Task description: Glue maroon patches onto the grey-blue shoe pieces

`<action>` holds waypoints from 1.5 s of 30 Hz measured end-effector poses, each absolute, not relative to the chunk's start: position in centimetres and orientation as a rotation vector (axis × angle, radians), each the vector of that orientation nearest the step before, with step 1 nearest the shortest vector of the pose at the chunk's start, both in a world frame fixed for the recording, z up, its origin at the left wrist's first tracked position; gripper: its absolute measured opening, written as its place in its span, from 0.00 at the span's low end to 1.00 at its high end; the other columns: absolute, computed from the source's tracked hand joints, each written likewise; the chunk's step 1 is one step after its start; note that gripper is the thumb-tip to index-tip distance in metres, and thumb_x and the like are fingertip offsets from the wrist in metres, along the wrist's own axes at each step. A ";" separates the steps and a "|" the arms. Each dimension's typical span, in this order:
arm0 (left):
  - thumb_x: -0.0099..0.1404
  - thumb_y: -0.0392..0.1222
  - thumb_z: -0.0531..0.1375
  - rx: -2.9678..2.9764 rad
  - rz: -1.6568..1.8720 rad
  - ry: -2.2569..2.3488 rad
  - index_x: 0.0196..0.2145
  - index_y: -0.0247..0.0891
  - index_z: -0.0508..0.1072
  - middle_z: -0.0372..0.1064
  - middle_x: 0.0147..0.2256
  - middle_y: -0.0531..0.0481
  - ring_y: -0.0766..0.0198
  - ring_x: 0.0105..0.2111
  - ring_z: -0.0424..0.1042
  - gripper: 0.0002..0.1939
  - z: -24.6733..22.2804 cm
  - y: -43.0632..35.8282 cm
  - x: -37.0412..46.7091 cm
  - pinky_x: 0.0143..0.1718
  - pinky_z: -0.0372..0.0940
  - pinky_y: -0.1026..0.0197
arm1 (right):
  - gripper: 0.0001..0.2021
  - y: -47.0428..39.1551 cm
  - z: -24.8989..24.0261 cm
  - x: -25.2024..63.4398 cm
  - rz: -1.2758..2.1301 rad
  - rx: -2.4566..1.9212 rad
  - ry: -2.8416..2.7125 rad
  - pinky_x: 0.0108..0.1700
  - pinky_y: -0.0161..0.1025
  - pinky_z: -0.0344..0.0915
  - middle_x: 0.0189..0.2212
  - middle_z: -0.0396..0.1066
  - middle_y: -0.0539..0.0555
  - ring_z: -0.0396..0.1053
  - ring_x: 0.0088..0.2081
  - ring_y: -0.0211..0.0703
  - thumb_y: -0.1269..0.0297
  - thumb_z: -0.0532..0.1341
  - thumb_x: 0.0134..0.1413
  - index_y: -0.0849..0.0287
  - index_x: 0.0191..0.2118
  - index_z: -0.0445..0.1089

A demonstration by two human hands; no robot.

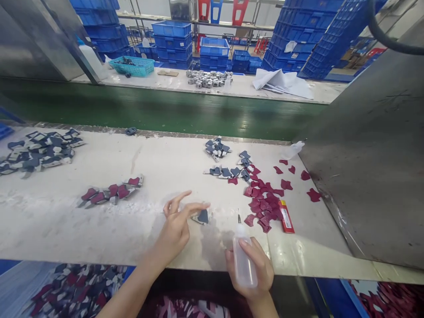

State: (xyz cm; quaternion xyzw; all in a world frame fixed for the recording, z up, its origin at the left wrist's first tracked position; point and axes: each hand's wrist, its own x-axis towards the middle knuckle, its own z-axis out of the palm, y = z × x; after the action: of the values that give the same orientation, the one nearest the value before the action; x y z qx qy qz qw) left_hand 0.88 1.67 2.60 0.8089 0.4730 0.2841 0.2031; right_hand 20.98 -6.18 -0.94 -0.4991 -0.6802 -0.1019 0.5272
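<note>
My left hand (177,223) hovers over the white work surface with its fingers apart, its index fingertip just above a small dark blue and white piece (202,217). My right hand (253,269) is wrapped round a translucent squeeze bottle (244,260) with a thin needle tip pointing up and away. Maroon pieces (265,205) lie in a loose pile beyond and to the right of the bottle, beside a red lighter-like box (286,217). Dark blue pieces (225,172) form a short row left of that pile. Further left sits a row of maroon-topped pieces (113,191).
A heap of blue and white pieces (43,150) lies at the far left, a small cluster (217,148) at the back. A green belt (159,110) runs behind the work surface (165,163). A metal panel (371,163) bounds the right. Filled bins (356,298) stand below the front edge.
</note>
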 end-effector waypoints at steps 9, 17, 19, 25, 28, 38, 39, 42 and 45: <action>0.59 0.50 0.67 2.187 0.764 1.761 0.40 0.46 0.73 0.68 0.55 0.41 0.40 0.56 0.61 0.13 1.0 0.3 2.6 0.50 0.54 0.38 | 0.21 -6.1 -1.2 21.0 -0.261 -1.203 -1.645 0.22 0.40 0.69 0.27 0.70 0.51 0.70 0.27 0.45 0.74 0.66 0.53 0.61 0.52 0.66; 0.67 0.36 0.59 2.310 0.702 1.537 0.39 0.44 0.72 0.75 0.40 0.47 0.52 0.42 0.69 0.04 1.2 1.1 2.2 0.45 0.54 0.47 | 0.20 -6.1 -1.0 20.9 -0.273 -1.220 -1.649 0.24 0.41 0.70 0.27 0.71 0.52 0.71 0.27 0.46 0.73 0.65 0.53 0.61 0.53 0.66; 0.69 0.37 0.56 2.284 0.714 1.510 0.39 0.43 0.70 0.75 0.39 0.47 0.52 0.42 0.69 0.04 1.8 1.0 2.0 0.45 0.54 0.48 | 0.20 -6.1 -1.0 20.9 -0.275 -1.225 -1.644 0.24 0.41 0.71 0.27 0.71 0.51 0.71 0.27 0.46 0.73 0.65 0.53 0.60 0.53 0.66; 0.73 0.40 0.45 2.233 0.564 1.374 0.32 0.42 0.65 0.70 0.34 0.49 0.54 0.38 0.67 0.14 4.2 1.2 2.4 0.44 0.56 0.48 | 0.21 -6.0 -0.8 20.9 -0.258 -1.207 -1.634 0.23 0.40 0.69 0.27 0.71 0.52 0.70 0.27 0.45 0.74 0.66 0.52 0.61 0.53 0.66; 0.73 0.42 0.47 2.310 0.540 1.487 0.37 0.42 0.69 0.72 0.36 0.46 0.51 0.40 0.67 0.12 3.9 1.7 2.8 0.45 0.55 0.46 | 0.20 -6.2 -1.0 21.2 -0.216 -1.200 -1.597 0.26 0.41 0.70 0.28 0.71 0.53 0.70 0.28 0.45 0.71 0.65 0.53 0.60 0.53 0.67; 0.62 0.49 0.62 2.190 0.817 1.821 0.49 0.45 0.68 0.72 0.42 0.41 0.43 0.42 0.68 0.19 0.9 -1.8 4.2 0.40 0.59 0.44 | 0.18 -6.9 -1.8 21.9 -0.037 -1.347 -1.320 0.32 0.46 0.72 0.36 0.75 0.60 0.73 0.35 0.52 0.66 0.66 0.54 0.62 0.51 0.71; 0.65 0.45 0.59 2.200 0.794 1.728 0.54 0.45 0.66 0.72 0.43 0.42 0.45 0.43 0.68 0.19 0.8 -1.8 4.2 0.41 0.60 0.45 | 0.18 -6.8 -1.7 21.9 -0.031 -1.351 -1.318 0.32 0.46 0.72 0.36 0.75 0.60 0.73 0.35 0.51 0.67 0.66 0.53 0.62 0.50 0.71; 0.68 0.38 0.54 2.206 0.794 1.508 0.64 0.46 0.57 0.71 0.47 0.43 0.48 0.47 0.67 0.27 0.6 -1.4 3.7 0.46 0.62 0.47 | 0.18 -6.6 -1.2 21.8 -0.003 -1.331 -1.337 0.33 0.46 0.73 0.35 0.75 0.59 0.73 0.35 0.50 0.68 0.67 0.52 0.63 0.50 0.71; 0.67 0.39 0.58 2.169 0.912 1.550 0.55 0.44 0.68 0.70 0.50 0.42 0.47 0.50 0.65 0.19 0.5 -1.0 3.3 0.51 0.61 0.45 | 0.17 -6.6 -0.6 21.5 0.027 -1.294 -1.377 0.31 0.45 0.73 0.34 0.75 0.59 0.73 0.34 0.50 0.67 0.66 0.53 0.63 0.49 0.71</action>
State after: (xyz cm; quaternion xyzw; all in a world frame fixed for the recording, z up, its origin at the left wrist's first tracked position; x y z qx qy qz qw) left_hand 3.25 -0.97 0.50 0.7596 0.5430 0.3195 0.1613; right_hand 21.47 -6.60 -0.58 -0.5549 -0.5906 0.0116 0.5859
